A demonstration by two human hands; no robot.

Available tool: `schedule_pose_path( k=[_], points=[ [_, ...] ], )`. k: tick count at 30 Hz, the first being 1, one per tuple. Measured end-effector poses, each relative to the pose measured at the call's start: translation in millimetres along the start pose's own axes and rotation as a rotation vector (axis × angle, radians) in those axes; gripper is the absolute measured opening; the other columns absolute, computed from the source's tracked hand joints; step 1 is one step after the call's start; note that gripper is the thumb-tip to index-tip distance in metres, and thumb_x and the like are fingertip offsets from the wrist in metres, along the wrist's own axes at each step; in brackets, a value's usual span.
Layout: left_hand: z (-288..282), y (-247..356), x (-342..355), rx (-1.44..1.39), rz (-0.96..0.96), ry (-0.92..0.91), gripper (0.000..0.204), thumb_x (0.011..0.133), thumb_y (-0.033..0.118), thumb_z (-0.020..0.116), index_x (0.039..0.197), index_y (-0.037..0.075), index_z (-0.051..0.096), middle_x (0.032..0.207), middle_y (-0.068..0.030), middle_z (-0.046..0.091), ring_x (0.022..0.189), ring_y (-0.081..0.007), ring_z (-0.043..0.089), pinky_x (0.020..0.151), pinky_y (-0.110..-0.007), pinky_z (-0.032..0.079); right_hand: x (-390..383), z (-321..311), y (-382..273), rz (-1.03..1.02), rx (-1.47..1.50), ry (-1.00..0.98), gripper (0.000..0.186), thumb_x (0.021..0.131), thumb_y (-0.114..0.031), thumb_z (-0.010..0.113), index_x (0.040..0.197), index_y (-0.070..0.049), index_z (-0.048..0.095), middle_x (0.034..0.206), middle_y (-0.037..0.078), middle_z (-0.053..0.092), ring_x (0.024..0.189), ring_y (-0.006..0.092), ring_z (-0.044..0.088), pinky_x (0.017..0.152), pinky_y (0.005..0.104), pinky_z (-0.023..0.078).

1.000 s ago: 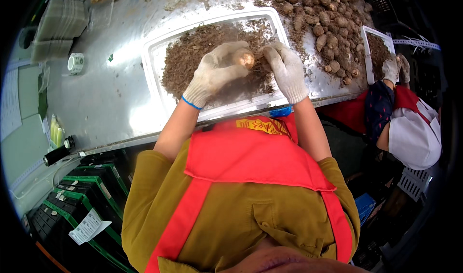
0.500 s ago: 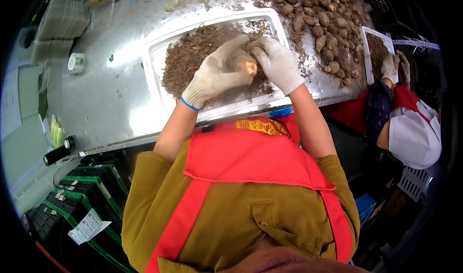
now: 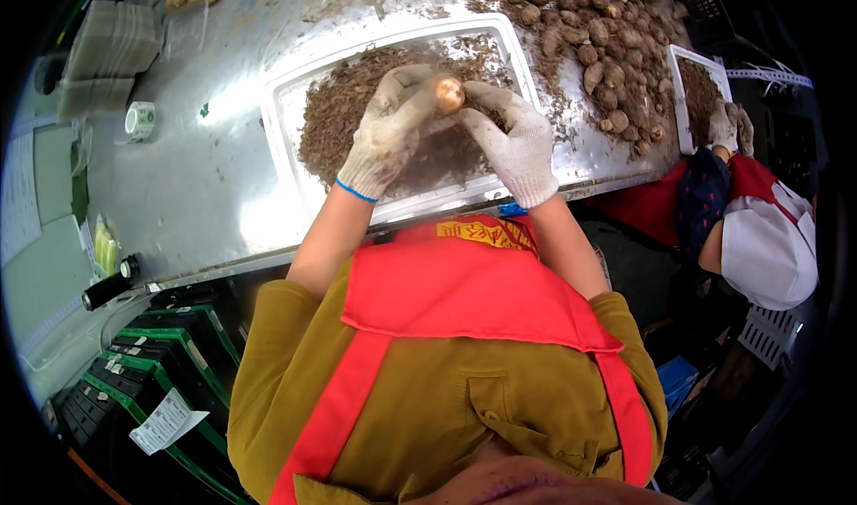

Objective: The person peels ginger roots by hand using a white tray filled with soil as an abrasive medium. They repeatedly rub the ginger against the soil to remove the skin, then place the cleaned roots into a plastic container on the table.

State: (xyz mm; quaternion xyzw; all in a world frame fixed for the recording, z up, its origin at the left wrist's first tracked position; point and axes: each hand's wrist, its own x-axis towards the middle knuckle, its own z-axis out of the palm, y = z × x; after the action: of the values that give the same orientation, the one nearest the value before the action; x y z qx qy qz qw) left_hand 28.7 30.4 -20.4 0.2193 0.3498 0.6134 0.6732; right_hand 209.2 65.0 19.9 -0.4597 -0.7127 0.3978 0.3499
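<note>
In my gloved left hand (image 3: 389, 128) a small taro (image 3: 449, 95) is held above the white tray, its pale round end turned up toward me. My gloved right hand (image 3: 513, 134) is right beside the taro, thumb and fingertips curled in at its edge. What those right fingertips pinch is hidden. Under both hands the white tray (image 3: 284, 139) holds a thick layer of brown fibrous husk scraps (image 3: 332, 130). Both knitted gloves are stained with dirt.
A big heap of brown taros (image 3: 616, 50) lies on the metal table (image 3: 192, 183) at the far right. A tape roll (image 3: 139, 120) and stacked clear plastic trays (image 3: 112, 41) stand left. At right, a co-worker's gloved hands (image 3: 728, 125) are by another white tray (image 3: 680, 103).
The taro has risen slightly toward the left and tipped, its pale end now facing up. My left hand has turned upright around it, and my right hand has shifted slightly down and left.
</note>
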Motion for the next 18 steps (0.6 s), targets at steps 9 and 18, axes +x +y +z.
schedule_pose_path(
  k=[9, 18],
  points=[
    [3, -1, 0, 0.382, 0.057, 0.058, 0.056, 0.088, 0.006, 0.075, 0.138, 0.001, 0.051, 0.129, -0.0122, 0.062, 0.117, -0.0225, 0.062, 0.102, -0.034, 0.052, 0, 6, 10, -0.068, -0.013, 0.051, 0.019, 0.088, -0.012, 0.073, 0.105, -0.005, 0.076, 0.1, 0.012, 0.076, 0.085, 0.0214, 0.074, 0.077, 0.0307, 0.058],
    [5, 4, -3, 0.148, 0.101, -0.007, 0.057, 0.081, -0.003, 0.071, 0.134, 0.002, 0.052, 0.135, -0.0132, 0.058, 0.123, -0.022, 0.058, 0.105, -0.034, 0.049, 20, -3, 34, 0.053, -0.266, 0.02, 0.021, 0.091, -0.016, 0.061, 0.104, -0.004, 0.072, 0.095, 0.013, 0.074, 0.082, 0.0236, 0.07, 0.077, 0.0337, 0.056]
  ],
)
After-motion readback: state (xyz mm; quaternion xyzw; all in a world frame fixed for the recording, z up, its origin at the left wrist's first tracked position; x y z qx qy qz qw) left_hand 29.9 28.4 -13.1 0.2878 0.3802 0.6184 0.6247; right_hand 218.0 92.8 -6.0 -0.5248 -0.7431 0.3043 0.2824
